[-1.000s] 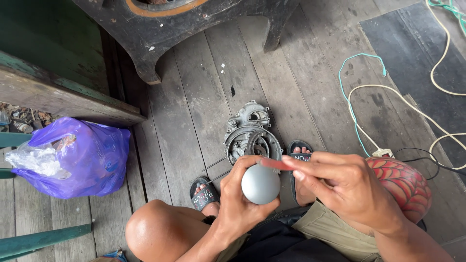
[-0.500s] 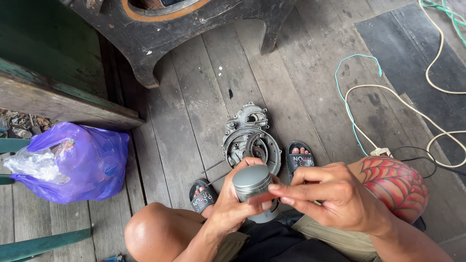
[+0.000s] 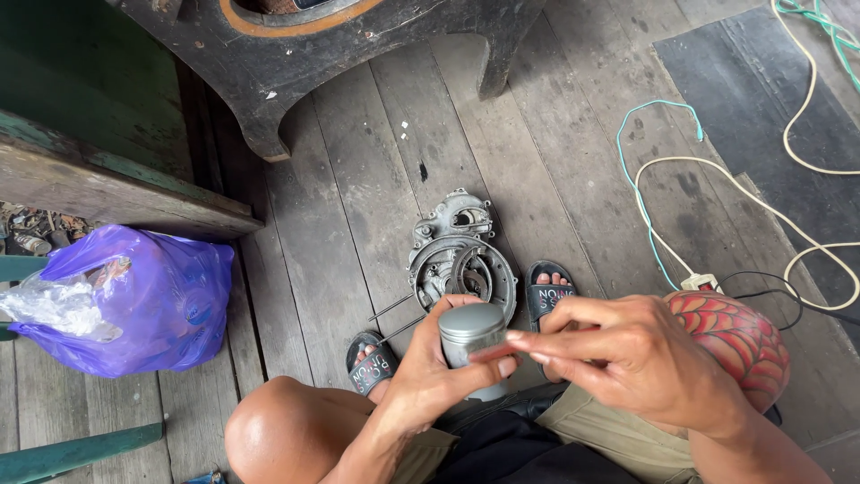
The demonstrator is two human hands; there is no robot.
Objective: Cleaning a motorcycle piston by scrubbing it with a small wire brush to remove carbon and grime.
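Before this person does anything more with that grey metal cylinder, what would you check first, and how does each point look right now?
1. Grey metal cylinder held firmly in left hand: ok.
2. Right hand fingertips at the cylinder's side: ok.
3. Whether anything small is pinched in the right fingers: cannot tell.
4. Engine casing lying flat on the plank floor by the sandalled feet: ok.
5. Cables away from the hands: ok.

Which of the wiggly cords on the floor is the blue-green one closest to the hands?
The thin teal cord looping on the wooden floor beside the dark mat. The cream cord is thicker and paler; another green cord lies far off in the corner.
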